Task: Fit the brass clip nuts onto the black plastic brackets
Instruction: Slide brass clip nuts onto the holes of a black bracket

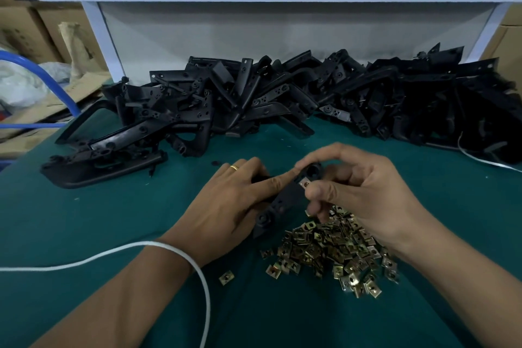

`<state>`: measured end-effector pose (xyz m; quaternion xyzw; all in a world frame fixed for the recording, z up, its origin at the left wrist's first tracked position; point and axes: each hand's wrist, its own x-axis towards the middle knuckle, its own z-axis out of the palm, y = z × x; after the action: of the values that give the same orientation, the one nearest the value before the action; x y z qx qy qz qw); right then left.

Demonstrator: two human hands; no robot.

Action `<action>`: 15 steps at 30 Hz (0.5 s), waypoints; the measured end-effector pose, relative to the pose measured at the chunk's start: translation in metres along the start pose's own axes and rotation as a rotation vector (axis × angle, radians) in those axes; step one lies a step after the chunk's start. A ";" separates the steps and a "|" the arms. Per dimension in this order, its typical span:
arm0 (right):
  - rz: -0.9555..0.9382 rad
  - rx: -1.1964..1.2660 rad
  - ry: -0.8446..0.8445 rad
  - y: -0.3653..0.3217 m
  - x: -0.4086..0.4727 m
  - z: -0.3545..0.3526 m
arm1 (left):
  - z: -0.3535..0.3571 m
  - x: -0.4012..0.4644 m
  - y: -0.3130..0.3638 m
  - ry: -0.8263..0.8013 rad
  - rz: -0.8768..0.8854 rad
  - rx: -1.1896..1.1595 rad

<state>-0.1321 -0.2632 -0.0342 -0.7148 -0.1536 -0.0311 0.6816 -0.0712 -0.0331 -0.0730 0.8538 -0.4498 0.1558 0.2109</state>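
— Across the green table (pixel 84 220), from nine o'clock round to three, what is lying there?

— A long heap of black plastic brackets (pixel 282 93) is sprawling along the far edge, well apart from the hands. Nearer, at five o'clock, a pile of brass clip nuts (pixel 333 246) is lying just beside the right wrist.

— And the hands?

— The left hand (pixel 226 206) is gripping one bracket (pixel 282 200) at centre, its forefinger stretching along the top. The right hand (pixel 364 195) is pinching a clip nut (pixel 305 183) against the bracket's upper end, thumb and fingers closing on it.

— So which step is going on?

— Seemingly, a nut is being seated. Next, I judge, it is needing a firm push until its hole lines up with the bracket's.
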 end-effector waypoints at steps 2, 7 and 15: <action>-0.009 -0.053 0.010 0.000 -0.001 0.001 | 0.001 0.000 -0.001 -0.014 0.008 0.004; -0.063 -0.066 0.013 0.000 -0.001 0.002 | 0.000 0.000 -0.001 0.006 0.001 -0.011; -0.105 -0.255 -0.035 0.004 -0.004 0.003 | 0.000 -0.003 -0.003 0.032 -0.032 -0.004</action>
<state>-0.1352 -0.2607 -0.0391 -0.7870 -0.1973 -0.0737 0.5799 -0.0705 -0.0290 -0.0749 0.8578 -0.4331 0.1653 0.2221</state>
